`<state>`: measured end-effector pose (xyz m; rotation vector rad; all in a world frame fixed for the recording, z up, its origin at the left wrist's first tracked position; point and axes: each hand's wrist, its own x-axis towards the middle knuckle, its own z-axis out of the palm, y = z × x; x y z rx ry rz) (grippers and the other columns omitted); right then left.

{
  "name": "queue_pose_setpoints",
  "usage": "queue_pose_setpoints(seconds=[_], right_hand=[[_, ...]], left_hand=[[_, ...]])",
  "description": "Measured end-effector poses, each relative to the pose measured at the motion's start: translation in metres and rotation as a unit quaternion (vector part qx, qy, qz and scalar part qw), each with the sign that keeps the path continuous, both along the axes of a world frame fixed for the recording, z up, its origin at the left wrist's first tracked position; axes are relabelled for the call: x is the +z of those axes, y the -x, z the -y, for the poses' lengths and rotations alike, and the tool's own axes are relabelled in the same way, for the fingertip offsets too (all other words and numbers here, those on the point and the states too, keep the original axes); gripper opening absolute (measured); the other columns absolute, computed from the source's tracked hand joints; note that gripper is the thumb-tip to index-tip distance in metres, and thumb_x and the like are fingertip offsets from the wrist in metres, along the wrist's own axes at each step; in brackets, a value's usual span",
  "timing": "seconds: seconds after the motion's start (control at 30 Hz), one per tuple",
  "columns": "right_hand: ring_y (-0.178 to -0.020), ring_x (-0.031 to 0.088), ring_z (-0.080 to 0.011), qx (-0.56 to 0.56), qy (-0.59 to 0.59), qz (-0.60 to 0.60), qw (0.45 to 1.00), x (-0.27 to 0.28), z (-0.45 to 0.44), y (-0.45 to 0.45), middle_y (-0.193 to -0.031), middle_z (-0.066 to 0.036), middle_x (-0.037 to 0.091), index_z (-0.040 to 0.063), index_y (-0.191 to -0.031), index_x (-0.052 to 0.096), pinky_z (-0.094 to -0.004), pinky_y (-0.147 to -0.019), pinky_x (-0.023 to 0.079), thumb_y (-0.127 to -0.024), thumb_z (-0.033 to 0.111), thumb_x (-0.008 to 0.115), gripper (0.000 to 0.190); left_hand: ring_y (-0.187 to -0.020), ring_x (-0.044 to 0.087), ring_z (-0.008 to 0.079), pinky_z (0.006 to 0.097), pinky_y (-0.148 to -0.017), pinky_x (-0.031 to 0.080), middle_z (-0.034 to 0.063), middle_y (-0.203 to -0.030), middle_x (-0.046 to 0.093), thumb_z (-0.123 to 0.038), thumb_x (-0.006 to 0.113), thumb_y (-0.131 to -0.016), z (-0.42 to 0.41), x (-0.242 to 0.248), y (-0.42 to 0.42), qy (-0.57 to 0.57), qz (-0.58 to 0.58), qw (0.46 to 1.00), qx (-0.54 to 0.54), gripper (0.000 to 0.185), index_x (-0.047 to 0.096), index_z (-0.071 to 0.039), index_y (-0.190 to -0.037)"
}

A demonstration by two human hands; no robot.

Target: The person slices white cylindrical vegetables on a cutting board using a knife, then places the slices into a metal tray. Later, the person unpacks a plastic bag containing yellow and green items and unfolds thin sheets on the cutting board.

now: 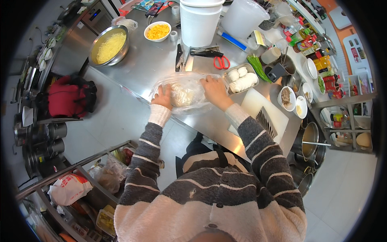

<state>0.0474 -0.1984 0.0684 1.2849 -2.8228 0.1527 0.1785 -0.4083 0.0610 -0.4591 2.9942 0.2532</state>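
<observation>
A clear plastic bag (193, 106) lies near the front edge of the steel table, with a pale, rounded lump of food (183, 94) inside. My left hand (163, 98) holds the bag's left side, its fingers spread over the film. On the other side, my right hand (215, 90) grips bunched plastic, its fingertips partly hidden in the folds. Just right of that hand sits a metal tray of white rolled pieces (244, 81). Red-handled scissors (222, 62) and black-handled tools (206, 53) lie beyond the bag.
A steel bowl of yellow shreds (112, 48) and a white bowl of yellow pieces (157, 31) stand at the far left. White buckets (201, 25) rise at the back. A slotted knife (266, 121) rests on a white cutting board (276, 116) beside my right forearm. Green peppers (258, 67) lie farther right.
</observation>
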Motion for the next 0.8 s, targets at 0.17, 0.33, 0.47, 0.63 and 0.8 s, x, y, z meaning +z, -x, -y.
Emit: queue_pose_setpoints(seconds=[0.17, 0.33, 0.47, 0.63, 0.8], right_hand=[[-0.103, 0.054, -0.0251, 0.021, 0.052, 0.011, 0.998, 0.001, 0.02, -0.014, -0.1, -0.008, 0.062, 0.008, -0.129, 0.051, -0.0375, -0.081, 0.039, -0.065, 0.003, 0.067, 0.066], [-0.099, 0.055, -0.0254, 0.024, 0.006, 0.056, 0.998, 0.002, 0.022, -0.018, -0.099, -0.007, 0.062, 0.009, -0.11, 0.06, -0.0382, -0.082, 0.038, -0.068, 0.007, 0.068, 0.043], [-0.098, 0.055, -0.0259, 0.065, 0.048, 0.105, 0.991, 0.013, 0.02, -0.02, -0.1, -0.008, 0.061, 0.009, -0.094, 0.063, -0.0383, -0.082, 0.038, -0.068, 0.01, 0.069, 0.026], [-0.098, 0.056, -0.0253, 0.101, 0.157, 0.11, 0.976, 0.02, 0.015, -0.025, -0.1, -0.008, 0.058, 0.008, -0.092, 0.063, -0.0386, -0.083, 0.038, -0.071, 0.012, 0.064, 0.021], [-0.093, 0.058, -0.0287, 0.127, 0.192, 0.186, 0.955, 0.022, 0.013, -0.027, -0.096, -0.012, 0.06, 0.006, -0.095, 0.059, -0.0397, -0.084, 0.038, -0.072, 0.012, 0.064, 0.025]], left_hand=[[-0.089, 0.063, 0.0308, 0.0423, -0.067, 0.053, 0.0169, -0.138, 0.044, -0.014, 0.055, -0.083, -0.021, -0.001, 0.009, 0.086, -0.087, 0.992, 0.012, 0.051, 0.048, -0.018, -0.133], [-0.102, 0.056, 0.0307, 0.0402, -0.077, 0.051, 0.017, -0.135, 0.046, -0.013, 0.055, -0.082, -0.032, 0.014, 0.005, 0.108, -0.117, 0.987, 0.008, 0.05, 0.049, -0.012, -0.132], [-0.114, 0.047, 0.0365, 0.0437, -0.098, 0.042, 0.0206, -0.137, 0.041, -0.009, 0.075, -0.066, -0.036, 0.02, 0.002, 0.02, -0.178, 0.982, -0.064, 0.081, 0.04, -0.011, -0.139], [-0.121, 0.041, 0.04, 0.043, -0.103, 0.038, 0.0234, -0.139, 0.037, -0.012, 0.086, -0.056, -0.039, 0.017, 0.003, -0.188, -0.164, 0.961, -0.12, 0.105, 0.029, -0.009, -0.145], [-0.126, 0.038, 0.0406, 0.0459, -0.105, 0.035, 0.025, -0.139, 0.036, -0.023, 0.085, -0.059, -0.042, 0.013, 0.007, -0.175, -0.177, 0.964, -0.098, 0.107, 0.026, -0.006, -0.145]])
